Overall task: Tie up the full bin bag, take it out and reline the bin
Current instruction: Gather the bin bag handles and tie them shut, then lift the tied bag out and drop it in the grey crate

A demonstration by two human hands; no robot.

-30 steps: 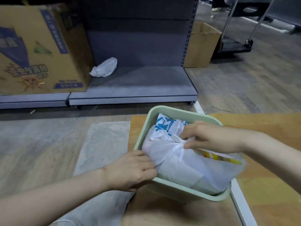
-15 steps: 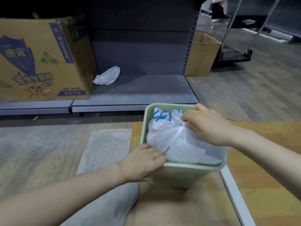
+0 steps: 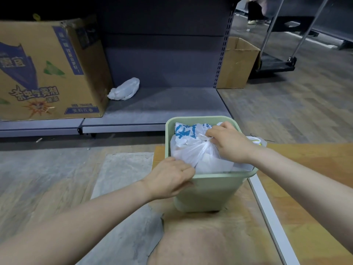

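Observation:
A pale green bin (image 3: 208, 190) stands upright on the floor in front of me. A full white plastic bag (image 3: 198, 153) with blue print fills it, its top gathered into a knot. My right hand (image 3: 231, 144) is closed around the gathered neck of the bag at the knot. My left hand (image 3: 170, 178) grips the bin's near left rim, fingers curled over the edge and touching the bag.
A large printed cardboard box (image 3: 47, 71) and a crumpled white bag (image 3: 124, 88) sit on a low grey shelf (image 3: 164, 106). An open brown box (image 3: 236, 64) and a trolley (image 3: 275, 64) stand at the back right. A flat plastic sheet (image 3: 122, 173) lies left of the bin.
The bin has gone from tilted toward me to upright. My right hand stays on the knot, my left hand on the rim. The view has dropped lower.

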